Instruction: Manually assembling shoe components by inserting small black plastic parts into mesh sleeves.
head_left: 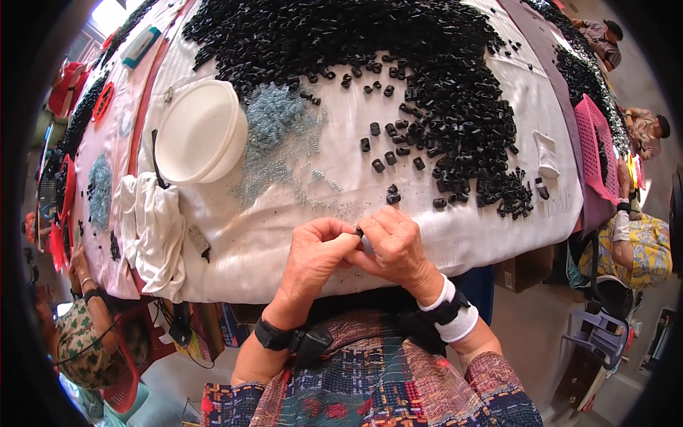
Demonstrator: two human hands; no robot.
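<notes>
Below and to the right of the white tub (196, 132), near the edge of the surface (249, 274), our left hand (316, 249) and right hand (395, 238) meet. We have thumbs and forefingers nearly closed, pinching a small black piece (359, 231) between them; the other fingers are curled, and the fingers partly hide the piece. Just right of the tub we see a pile of pale blue beads (274, 117), spreading thinly down and away from it. Farther right of the tub lie loose black parts (390, 132), with a dense black heap (455, 71) beyond them. A crumpled white cloth (149, 235) sits just below the tub
</notes>
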